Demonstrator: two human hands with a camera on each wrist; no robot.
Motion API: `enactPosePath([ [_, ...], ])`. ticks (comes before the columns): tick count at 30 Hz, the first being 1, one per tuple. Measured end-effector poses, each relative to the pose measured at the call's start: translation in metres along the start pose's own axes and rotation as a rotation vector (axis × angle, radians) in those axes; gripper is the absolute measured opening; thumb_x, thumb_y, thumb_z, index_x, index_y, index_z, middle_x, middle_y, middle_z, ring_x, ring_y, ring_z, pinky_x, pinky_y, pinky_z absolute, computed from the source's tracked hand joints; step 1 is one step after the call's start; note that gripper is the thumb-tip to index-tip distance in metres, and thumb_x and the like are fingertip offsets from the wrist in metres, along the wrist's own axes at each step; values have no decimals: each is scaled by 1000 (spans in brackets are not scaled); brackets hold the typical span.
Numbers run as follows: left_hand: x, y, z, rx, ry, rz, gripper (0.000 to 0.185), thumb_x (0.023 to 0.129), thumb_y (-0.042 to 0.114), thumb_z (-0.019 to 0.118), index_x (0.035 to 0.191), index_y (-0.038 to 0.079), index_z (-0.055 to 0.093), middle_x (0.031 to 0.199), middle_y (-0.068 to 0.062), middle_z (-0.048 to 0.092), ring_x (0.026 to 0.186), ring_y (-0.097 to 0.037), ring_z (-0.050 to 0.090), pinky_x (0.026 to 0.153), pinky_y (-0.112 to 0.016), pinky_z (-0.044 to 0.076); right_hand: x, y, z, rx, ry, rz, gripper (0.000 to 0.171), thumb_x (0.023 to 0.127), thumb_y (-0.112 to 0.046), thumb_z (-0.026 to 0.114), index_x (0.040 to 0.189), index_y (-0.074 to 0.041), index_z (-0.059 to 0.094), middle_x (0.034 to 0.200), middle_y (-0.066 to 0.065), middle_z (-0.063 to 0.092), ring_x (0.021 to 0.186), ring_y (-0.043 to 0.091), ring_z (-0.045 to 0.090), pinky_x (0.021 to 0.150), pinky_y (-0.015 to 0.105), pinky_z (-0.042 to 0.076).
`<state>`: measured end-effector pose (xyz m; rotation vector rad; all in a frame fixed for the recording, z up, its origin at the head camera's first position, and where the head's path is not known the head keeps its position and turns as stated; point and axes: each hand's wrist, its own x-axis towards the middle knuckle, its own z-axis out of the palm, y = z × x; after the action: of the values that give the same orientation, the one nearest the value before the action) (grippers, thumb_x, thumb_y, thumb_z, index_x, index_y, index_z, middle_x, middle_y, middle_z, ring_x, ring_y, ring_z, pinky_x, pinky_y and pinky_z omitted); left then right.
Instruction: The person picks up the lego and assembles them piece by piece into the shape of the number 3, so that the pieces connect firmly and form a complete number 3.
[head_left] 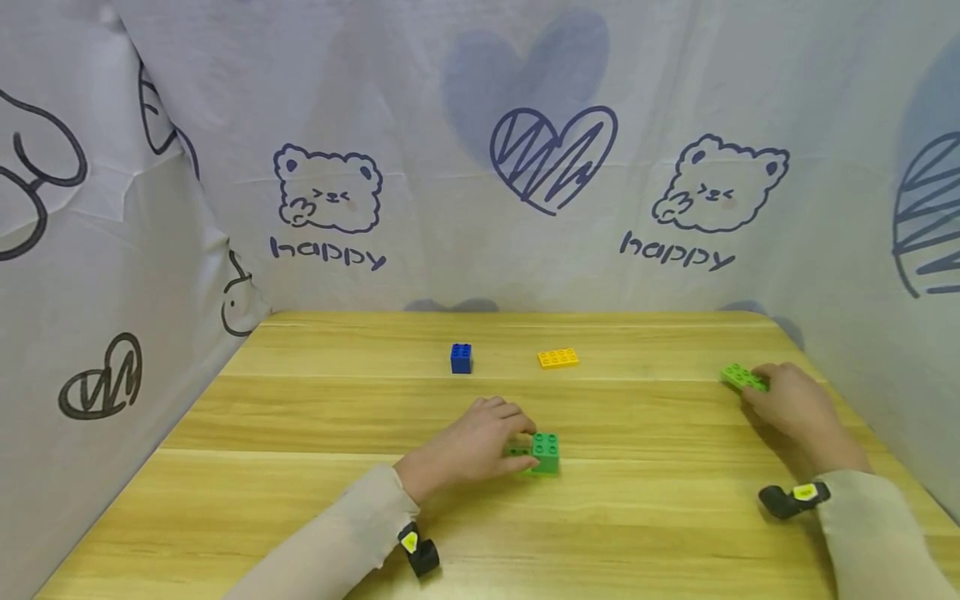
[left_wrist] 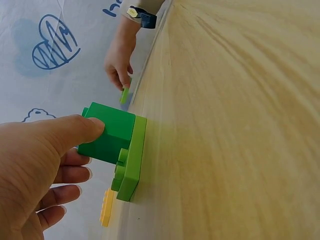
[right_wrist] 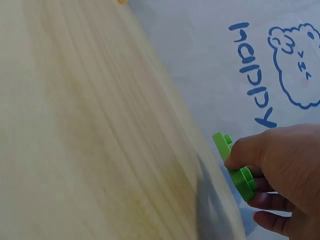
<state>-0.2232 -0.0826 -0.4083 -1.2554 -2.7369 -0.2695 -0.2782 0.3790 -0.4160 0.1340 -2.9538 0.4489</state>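
Observation:
On the wooden table [head_left: 300, 417], my left hand [head_left: 472, 446] grips a dark green square brick [head_left: 545, 451] stacked on a light green flat plate [left_wrist: 132, 160]; in the left wrist view the thumb [left_wrist: 75, 131] presses the dark green brick [left_wrist: 107, 134]. My right hand [head_left: 791, 404] pinches a light green flat plate [head_left: 742, 377] near the table's right edge; the right wrist view shows this plate [right_wrist: 234, 167] held between thumb and fingers. A blue square brick [head_left: 461, 357] and a yellow flat plate [head_left: 558, 357] lie farther back, untouched.
A white cloth with printed bears, hearts and "happy" [head_left: 480, 167] walls the table on the back, left and right. The table's right edge runs close to my right hand. A band with a small device sits on each wrist [head_left: 795, 497].

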Motion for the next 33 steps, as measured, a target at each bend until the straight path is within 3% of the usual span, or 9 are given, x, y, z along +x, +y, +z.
enactPosePath([
  [5, 0, 0, 0, -3, -1, -1, 42, 95, 47, 61, 121, 15, 65, 117, 4, 64, 110, -16, 54, 100, -37, 41, 2, -14, -2, 6, 0, -18, 54, 94, -30, 60, 124, 15, 53, 103, 32, 60, 86, 41, 56, 74, 57, 44],
  [8, 0, 0, 0, -13, -3, -3, 42, 95, 47, 61, 121, 15, 65, 117, 4, 63, 109, -15, 54, 100, -37, 40, 3, -24, -3, 13, -1, -40, 56, 95, -31, 60, 127, 15, 51, 107, 34, 58, 90, 44, 55, 78, 59, 44],
  [15, -1, 0, -1, -19, -4, -3, 42, 95, 47, 62, 122, 15, 65, 117, 4, 64, 110, -16, 54, 100, -36, 41, 5, -51, -9, -15, 51, -114, 49, 90, -21, 65, 123, 13, 54, 108, 34, 56, 92, 45, 55, 81, 60, 43],
  [26, 0, 0, 0, -10, -4, -2, 43, 95, 47, 61, 122, 14, 65, 117, 4, 64, 111, -16, 55, 102, -36, 39, 2, -89, -15, -41, 176, -233, 44, 87, -19, 69, 119, 10, 60, 109, 30, 60, 99, 45, 55, 88, 60, 42],
  [33, 0, 0, 1, -18, -2, -3, 43, 95, 47, 61, 122, 14, 65, 117, 4, 64, 110, -16, 55, 102, -36, 40, -3, -114, -18, -64, 199, -318, 44, 85, -19, 71, 118, 8, 62, 107, 26, 61, 99, 43, 56, 88, 58, 42],
])
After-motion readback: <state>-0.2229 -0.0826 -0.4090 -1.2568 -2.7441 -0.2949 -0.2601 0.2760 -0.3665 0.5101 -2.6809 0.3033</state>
